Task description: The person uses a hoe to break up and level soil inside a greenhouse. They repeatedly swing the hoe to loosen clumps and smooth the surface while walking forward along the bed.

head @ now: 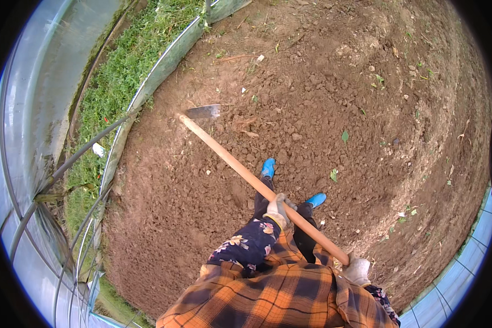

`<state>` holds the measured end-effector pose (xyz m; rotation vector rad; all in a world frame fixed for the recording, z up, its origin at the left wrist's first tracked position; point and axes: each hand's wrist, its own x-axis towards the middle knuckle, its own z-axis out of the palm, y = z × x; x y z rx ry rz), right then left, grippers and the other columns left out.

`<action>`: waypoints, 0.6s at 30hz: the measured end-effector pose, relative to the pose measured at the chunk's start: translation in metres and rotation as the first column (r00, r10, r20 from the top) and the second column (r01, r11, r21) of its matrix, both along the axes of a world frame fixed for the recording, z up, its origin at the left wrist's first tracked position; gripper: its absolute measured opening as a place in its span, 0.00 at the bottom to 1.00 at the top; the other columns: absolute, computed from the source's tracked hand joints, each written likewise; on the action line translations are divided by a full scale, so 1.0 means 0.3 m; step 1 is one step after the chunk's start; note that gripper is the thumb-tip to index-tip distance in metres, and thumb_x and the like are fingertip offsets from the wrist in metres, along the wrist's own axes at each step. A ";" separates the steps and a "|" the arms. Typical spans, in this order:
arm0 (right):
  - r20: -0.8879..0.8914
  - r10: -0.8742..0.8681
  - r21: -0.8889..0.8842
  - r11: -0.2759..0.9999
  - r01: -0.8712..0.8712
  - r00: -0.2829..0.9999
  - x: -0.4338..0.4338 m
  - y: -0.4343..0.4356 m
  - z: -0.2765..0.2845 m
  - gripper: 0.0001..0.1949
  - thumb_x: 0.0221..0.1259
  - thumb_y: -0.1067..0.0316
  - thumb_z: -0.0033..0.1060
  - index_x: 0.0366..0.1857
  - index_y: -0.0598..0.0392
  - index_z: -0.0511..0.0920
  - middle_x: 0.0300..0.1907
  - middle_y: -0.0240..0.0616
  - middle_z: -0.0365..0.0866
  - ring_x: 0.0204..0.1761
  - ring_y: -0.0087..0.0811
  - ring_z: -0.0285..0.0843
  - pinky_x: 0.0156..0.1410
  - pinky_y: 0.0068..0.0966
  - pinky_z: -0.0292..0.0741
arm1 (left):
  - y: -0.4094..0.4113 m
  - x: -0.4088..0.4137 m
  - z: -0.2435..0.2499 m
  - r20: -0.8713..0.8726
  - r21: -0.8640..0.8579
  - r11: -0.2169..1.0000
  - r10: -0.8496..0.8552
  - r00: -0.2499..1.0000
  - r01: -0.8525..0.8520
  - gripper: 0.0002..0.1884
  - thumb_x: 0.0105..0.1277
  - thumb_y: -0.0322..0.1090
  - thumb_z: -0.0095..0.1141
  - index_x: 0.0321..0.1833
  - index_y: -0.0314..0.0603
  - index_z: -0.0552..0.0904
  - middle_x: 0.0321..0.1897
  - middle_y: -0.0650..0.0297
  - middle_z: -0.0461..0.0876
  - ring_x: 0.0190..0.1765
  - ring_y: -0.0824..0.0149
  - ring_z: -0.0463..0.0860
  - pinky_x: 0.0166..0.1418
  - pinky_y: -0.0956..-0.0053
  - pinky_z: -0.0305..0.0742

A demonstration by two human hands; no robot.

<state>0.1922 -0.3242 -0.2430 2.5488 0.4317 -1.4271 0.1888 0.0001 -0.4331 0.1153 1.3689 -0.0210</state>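
Both of my hands wear pale work gloves and grip the long wooden handle (225, 155) of a hoe. My left hand (278, 210) wraps around the shaft in front of my body, its fingers curled over it. Beside my right hip, my right hand (356, 269) closes around the rear end of the handle. The handle runs diagonally to the far left, where the metal hoe blade (205, 111) lies at the soil surface, its lower edge partly hidden. Loose brown soil (295, 119) in clods spreads around the blade and my blue shoes (268, 168).
Left of the soil runs a low plastic sheet edging (160, 69) with green weeds (123, 69) behind it. Metal greenhouse pipes (80, 161) slant in there, near a plastic film wall (37, 94). Another film wall (465, 250) curves along the lower right. Scattered leaves (345, 136) dot the ground.
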 end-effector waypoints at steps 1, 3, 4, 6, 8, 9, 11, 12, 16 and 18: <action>-0.038 0.025 -0.014 1.000 -0.026 0.999 0.012 0.109 -0.054 0.18 0.60 0.51 0.63 0.46 0.51 0.76 0.31 0.39 0.85 0.31 0.36 0.85 0.39 0.35 0.80 | 0.132 0.053 0.033 -0.056 -0.008 0.999 0.037 0.998 -0.037 0.07 0.70 0.37 0.53 0.34 0.48 0.71 0.19 0.66 0.70 0.20 0.63 0.71 0.29 0.60 0.72; -0.125 -0.020 0.111 0.993 0.034 0.992 0.081 0.346 -0.084 0.20 0.63 0.48 0.60 0.50 0.52 0.75 0.34 0.41 0.85 0.33 0.36 0.86 0.36 0.35 0.81 | 0.364 0.077 0.002 -0.015 0.173 0.985 0.028 0.999 -0.025 0.09 0.70 0.39 0.53 0.32 0.50 0.70 0.19 0.67 0.69 0.20 0.63 0.71 0.28 0.64 0.70; -0.089 0.019 0.178 0.984 -0.003 0.996 0.116 0.457 -0.063 0.20 0.61 0.50 0.62 0.49 0.53 0.75 0.33 0.43 0.85 0.33 0.38 0.86 0.38 0.35 0.81 | 0.460 0.089 -0.014 -0.016 0.242 0.970 0.041 0.999 -0.036 0.09 0.70 0.39 0.53 0.32 0.50 0.70 0.18 0.67 0.68 0.20 0.63 0.70 0.28 0.64 0.70; -0.029 -0.024 0.261 0.965 0.031 0.999 0.128 0.583 -0.105 0.19 0.58 0.53 0.64 0.46 0.54 0.76 0.34 0.43 0.85 0.35 0.40 0.87 0.41 0.37 0.81 | 0.601 0.116 -0.035 -0.032 0.362 0.932 0.022 0.999 -0.009 0.10 0.70 0.39 0.53 0.30 0.50 0.69 0.17 0.67 0.67 0.20 0.64 0.69 0.27 0.65 0.70; 0.004 -0.068 0.307 0.950 0.064 0.998 0.151 0.615 -0.117 0.18 0.58 0.53 0.64 0.45 0.54 0.75 0.34 0.43 0.86 0.36 0.41 0.87 0.41 0.38 0.81 | 0.645 0.187 -0.083 -0.122 0.424 0.904 0.006 0.993 0.046 0.12 0.70 0.40 0.53 0.28 0.50 0.69 0.16 0.68 0.68 0.18 0.64 0.68 0.24 0.65 0.69; 0.012 -0.069 0.303 0.951 0.062 0.998 0.149 0.616 -0.134 0.18 0.58 0.53 0.64 0.45 0.54 0.75 0.34 0.43 0.86 0.36 0.41 0.87 0.41 0.38 0.81 | 0.639 0.182 -0.132 -0.125 0.397 0.916 -0.009 0.992 0.058 0.12 0.70 0.39 0.53 0.28 0.50 0.69 0.15 0.67 0.68 0.18 0.64 0.68 0.24 0.65 0.69; -0.035 -0.065 0.187 0.980 0.071 0.997 0.150 0.606 -0.125 0.18 0.58 0.53 0.65 0.45 0.54 0.75 0.34 0.42 0.86 0.35 0.40 0.87 0.40 0.36 0.81 | 0.579 0.157 -0.251 -0.132 0.342 0.937 -0.032 0.991 0.076 0.12 0.70 0.39 0.53 0.27 0.50 0.70 0.15 0.67 0.69 0.17 0.64 0.68 0.23 0.66 0.69; -0.095 -0.068 0.062 0.995 0.074 0.993 0.153 0.575 -0.078 0.18 0.58 0.53 0.65 0.45 0.54 0.75 0.33 0.42 0.86 0.34 0.39 0.87 0.39 0.35 0.82 | 0.485 0.121 -0.305 -0.112 0.255 0.966 -0.002 0.994 0.031 0.12 0.70 0.39 0.54 0.27 0.49 0.70 0.14 0.66 0.68 0.16 0.64 0.69 0.22 0.66 0.69; -0.126 -0.166 -0.164 0.976 0.145 0.978 -0.053 0.029 0.107 0.19 0.53 0.52 0.65 0.44 0.51 0.76 0.26 0.41 0.84 0.28 0.38 0.85 0.35 0.35 0.80 | -0.189 -0.039 -0.177 -0.122 0.006 0.994 -0.106 0.987 0.107 0.07 0.69 0.35 0.55 0.33 0.45 0.73 0.18 0.62 0.72 0.19 0.59 0.74 0.24 0.56 0.73; -0.022 -0.315 -0.199 0.931 0.305 0.949 -0.205 -0.261 0.206 0.23 0.44 0.54 0.70 0.45 0.50 0.76 0.27 0.44 0.84 0.31 0.46 0.85 0.37 0.40 0.80 | -0.400 -0.080 -0.013 -0.106 -0.251 0.941 -0.262 0.959 0.229 0.06 0.73 0.33 0.51 0.35 0.45 0.73 0.24 0.63 0.74 0.26 0.55 0.78 0.34 0.53 0.77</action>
